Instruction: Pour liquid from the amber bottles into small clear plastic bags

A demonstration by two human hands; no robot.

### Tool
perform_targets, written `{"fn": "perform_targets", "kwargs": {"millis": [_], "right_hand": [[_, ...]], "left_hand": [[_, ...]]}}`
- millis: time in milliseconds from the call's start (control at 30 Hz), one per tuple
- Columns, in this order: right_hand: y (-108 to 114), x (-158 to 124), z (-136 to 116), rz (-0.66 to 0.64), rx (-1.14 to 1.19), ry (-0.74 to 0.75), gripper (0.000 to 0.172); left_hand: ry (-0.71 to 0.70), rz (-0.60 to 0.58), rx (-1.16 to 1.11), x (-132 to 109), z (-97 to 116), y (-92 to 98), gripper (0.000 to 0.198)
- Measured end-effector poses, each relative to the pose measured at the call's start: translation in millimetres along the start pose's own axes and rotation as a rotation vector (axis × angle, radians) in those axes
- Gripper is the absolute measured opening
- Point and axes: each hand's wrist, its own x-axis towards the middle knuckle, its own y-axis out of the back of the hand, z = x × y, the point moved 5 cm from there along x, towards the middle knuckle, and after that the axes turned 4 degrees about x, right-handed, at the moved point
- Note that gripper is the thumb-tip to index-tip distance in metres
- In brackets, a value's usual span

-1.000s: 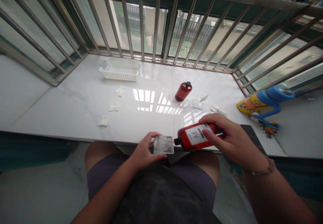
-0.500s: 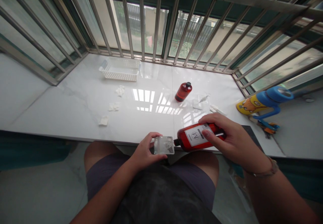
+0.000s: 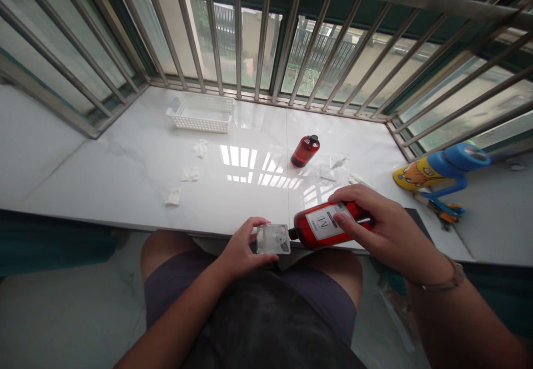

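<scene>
My left hand (image 3: 246,251) grips a small clear square container (image 3: 273,239) by its edges, just past the front edge of the counter. Something pale or glassy shows inside it, too blurred to name. My right hand (image 3: 381,230) is wrapped round a red bottle (image 3: 322,225) with a white label marked "M". The bottle lies tilted nearly level, its uncapped black neck close against the container's right rim. Whether liquid is flowing I cannot tell. A second red bottle (image 3: 305,151) with a black cap stands farther back, partly filled.
On the white counter (image 3: 125,175) sit a white perforated basket (image 3: 200,116), several crumpled white pieces (image 3: 190,174), and a clear flat case (image 3: 331,170). A blue and yellow drink bottle (image 3: 433,168) stands right, near orange-handled tools (image 3: 447,209). Metal bars (image 3: 266,41) line the window.
The whole view has shifted slightly, so everything appears a little farther right. Both hands keep their hold, with the bottle's neck still at the container.
</scene>
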Motion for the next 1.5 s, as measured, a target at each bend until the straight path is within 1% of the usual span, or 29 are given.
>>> {"fn": "perform_targets", "kwargs": {"millis": [333,700,867,1200,1500], "right_hand": [[3.9,5.3,-4.9,-0.008,-0.022,0.007,0.024],[5.4,8.9,-11.7,-0.031,-0.051,0.038,0.024],[5.8,9.8,-15.5,-0.069,-0.078,0.063,0.026],[5.4,14.9,-21.1,-0.092,-0.114,0.085,0.025],[4.2,20.3,-25.8,-0.102,-0.144,0.106,0.024]], "left_hand": [[-0.016,-0.011,-0.023,1.4,-1.0,-2.7,0.077],[-0.021,0.002,-0.024,2.6,3.1,-3.6,0.075],[-0.012,-0.003,-0.032,3.4,0.8,-4.3,0.076],[0.005,-0.018,-0.047,3.1,-3.0,-5.4,0.079],[-0.012,-0.004,-0.035,4.1,-5.4,-4.5,0.078]]}}
